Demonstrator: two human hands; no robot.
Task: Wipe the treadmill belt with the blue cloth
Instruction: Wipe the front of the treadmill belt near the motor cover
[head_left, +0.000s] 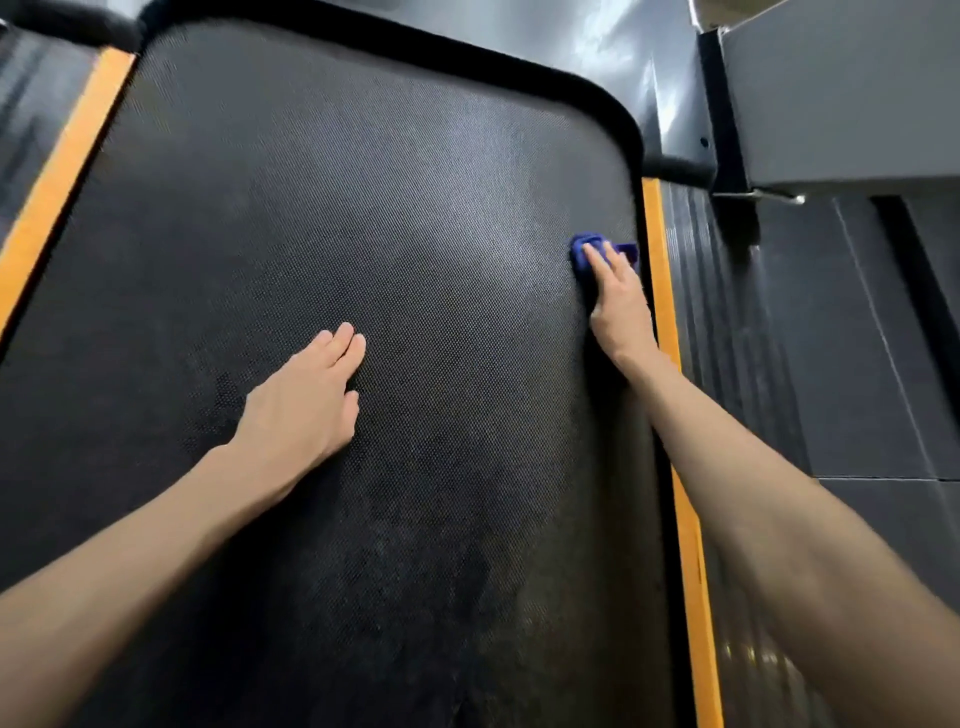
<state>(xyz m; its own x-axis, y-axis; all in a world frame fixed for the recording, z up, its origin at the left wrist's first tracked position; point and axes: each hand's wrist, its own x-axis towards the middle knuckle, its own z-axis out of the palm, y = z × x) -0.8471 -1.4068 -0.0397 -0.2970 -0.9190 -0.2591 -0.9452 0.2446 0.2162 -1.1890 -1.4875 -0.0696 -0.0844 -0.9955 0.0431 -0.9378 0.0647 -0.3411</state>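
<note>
The black textured treadmill belt (363, 234) fills most of the view. A small blue cloth (584, 249) lies on the belt close to its right edge. My right hand (618, 296) lies flat on top of the cloth with straight fingers, pressing it against the belt; most of the cloth is hidden under the fingers. My left hand (306, 400) rests flat on the belt near the middle, fingers straight and together, holding nothing.
Orange strips run along both sides of the belt, left (57, 176) and right (662, 291). A ribbed black side rail (711, 322) lies beyond the right strip. A grey upright and housing (831, 98) stand at the top right. Dark floor tiles (857, 338) lie to the right.
</note>
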